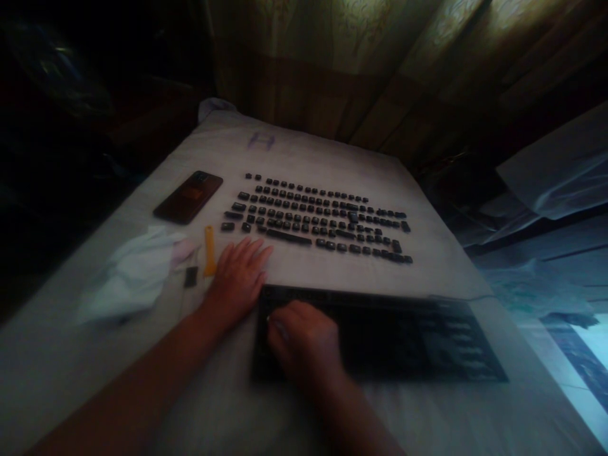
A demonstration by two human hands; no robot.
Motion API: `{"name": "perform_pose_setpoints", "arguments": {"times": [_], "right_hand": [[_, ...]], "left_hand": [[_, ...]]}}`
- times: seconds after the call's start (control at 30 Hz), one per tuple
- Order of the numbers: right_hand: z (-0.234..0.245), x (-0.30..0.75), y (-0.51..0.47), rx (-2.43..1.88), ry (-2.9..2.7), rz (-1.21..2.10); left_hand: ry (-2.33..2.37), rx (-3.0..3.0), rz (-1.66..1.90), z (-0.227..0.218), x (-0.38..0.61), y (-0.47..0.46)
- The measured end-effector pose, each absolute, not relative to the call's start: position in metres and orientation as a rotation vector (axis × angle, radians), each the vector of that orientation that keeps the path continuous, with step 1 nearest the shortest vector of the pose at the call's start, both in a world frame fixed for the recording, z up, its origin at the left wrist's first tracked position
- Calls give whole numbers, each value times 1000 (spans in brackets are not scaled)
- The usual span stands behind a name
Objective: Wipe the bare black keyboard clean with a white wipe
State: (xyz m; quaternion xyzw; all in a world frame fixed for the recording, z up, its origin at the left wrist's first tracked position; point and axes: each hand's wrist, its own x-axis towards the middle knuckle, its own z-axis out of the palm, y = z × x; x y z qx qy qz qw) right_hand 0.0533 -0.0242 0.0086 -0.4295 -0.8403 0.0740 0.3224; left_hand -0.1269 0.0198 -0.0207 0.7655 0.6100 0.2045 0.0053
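Observation:
A black keyboard base (pixel 384 342) lies flat near the front of the white-covered table, its surface dark and blurred. My right hand (pixel 304 335) is over its left end with the fingers curled together. Whatever is between those fingers is hidden, though a small pale spot shows at the fingertips. Just past the keyboard's upper left corner, my left hand (pixel 241 271) rests on the cloth with fingers stretched out and holding nothing. Beyond both hands, loose black keycaps are laid out in rows, with a long spacebar (pixel 289 237) in the nearest row.
Left of my left hand lie a yellow tool (pixel 209 251), a small dark block (pixel 190 277) and a crumpled white cloth (pixel 130 272). A phone (pixel 189 197) sits farther back. Curtains (pixel 332 82) hang behind the table (pixel 323 155). A cable (pixel 468 297) runs from the keyboard.

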Motion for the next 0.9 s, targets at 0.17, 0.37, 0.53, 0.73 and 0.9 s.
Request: {"name": "perform_pose_setpoints", "arguments": {"times": [0.17, 0.37, 0.53, 0.73, 0.9], "right_hand": [[7, 54, -23, -1142, -2224, 226], [4, 53, -23, -1142, -2187, 207], [6, 54, -23, -1130, -2210, 227], [4, 52, -23, -1134, -2189, 213], [12, 59, -21, -1036, -2049, 459]], "left_hand": [[1900, 2408, 627, -20, -127, 20], [1899, 2416, 624, -20, -128, 20], [1902, 2424, 630, -20, -127, 20], [1904, 2426, 639, -21, -127, 20], [1910, 2416, 651, -22, -127, 20]]}}
